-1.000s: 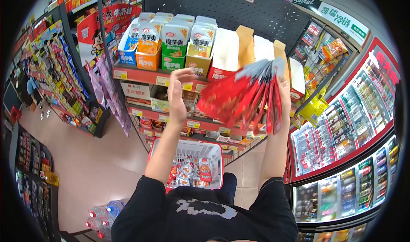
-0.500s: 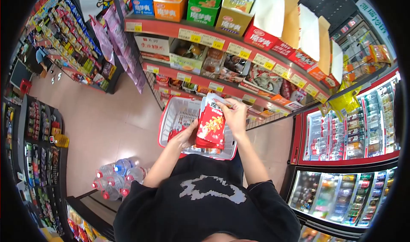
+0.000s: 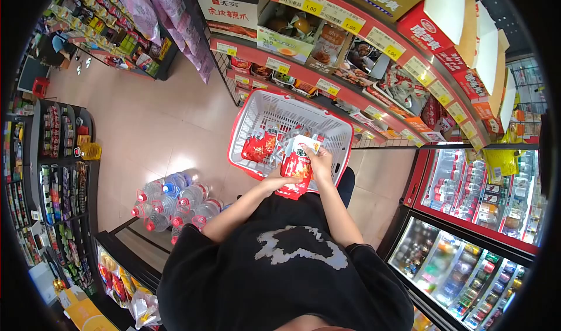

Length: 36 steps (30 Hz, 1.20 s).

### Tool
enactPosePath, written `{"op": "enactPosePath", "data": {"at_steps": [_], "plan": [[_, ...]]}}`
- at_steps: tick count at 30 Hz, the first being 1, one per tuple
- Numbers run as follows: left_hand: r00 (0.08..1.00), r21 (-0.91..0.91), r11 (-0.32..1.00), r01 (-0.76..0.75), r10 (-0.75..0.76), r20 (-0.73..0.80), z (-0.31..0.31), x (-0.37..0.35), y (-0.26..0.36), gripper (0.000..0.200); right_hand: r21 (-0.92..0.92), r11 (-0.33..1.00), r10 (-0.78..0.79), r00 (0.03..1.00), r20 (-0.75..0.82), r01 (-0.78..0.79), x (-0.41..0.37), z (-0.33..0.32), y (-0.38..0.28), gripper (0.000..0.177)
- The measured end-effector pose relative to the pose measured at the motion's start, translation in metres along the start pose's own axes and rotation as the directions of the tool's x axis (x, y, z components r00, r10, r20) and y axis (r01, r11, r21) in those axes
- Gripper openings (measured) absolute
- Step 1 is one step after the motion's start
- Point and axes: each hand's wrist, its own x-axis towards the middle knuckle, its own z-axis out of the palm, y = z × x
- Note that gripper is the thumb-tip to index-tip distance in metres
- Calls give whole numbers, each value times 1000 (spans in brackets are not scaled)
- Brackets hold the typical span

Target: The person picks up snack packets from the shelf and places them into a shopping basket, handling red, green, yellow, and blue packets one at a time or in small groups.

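Note:
A small stack of red and white snack packets (image 3: 297, 166) is held between my two hands, over the near side of a white basket with a red rim (image 3: 241, 126). My left hand (image 3: 277, 182) grips the packets at their lower left. Higher up, my right hand (image 3: 319, 163) has its fingers closed on their upper right edge. Inside the basket, at the left, lie more red packets (image 3: 259, 146), with clear and silvery packs beside them. The packets and my hands hide part of the basket's near side.
Shelves with snack boxes (image 3: 286, 39) and a red price rail run close beyond the basket. Large water bottles (image 3: 175, 199) stand on the floor at the left. Drink fridges (image 3: 461, 214) are at the right. A dark shelf (image 3: 61, 196) stands at the far left.
The view has shifted, and more of the basket's inside shows. The packets and both hands are lower relative to the basket, nearer my body. Both hands still hold the packets.

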Motion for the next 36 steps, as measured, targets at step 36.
{"op": "enactPosePath", "data": {"at_steps": [36], "plan": [[657, 488, 699, 523, 34, -753, -163, 131, -80, 90, -785, 619, 325, 907, 267, 9, -22, -12, 97, 47]]}}
